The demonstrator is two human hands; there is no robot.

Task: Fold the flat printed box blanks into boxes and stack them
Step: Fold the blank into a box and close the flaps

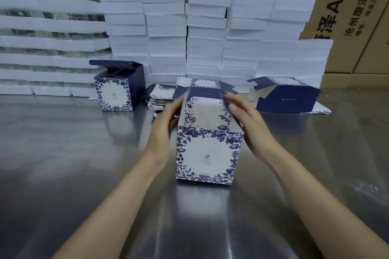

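While under box, table before cartons.

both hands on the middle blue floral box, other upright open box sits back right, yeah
No, back left: head view shows the open-flapped blue floral cardboard box left of the middle box, with left hand and right hand on it.
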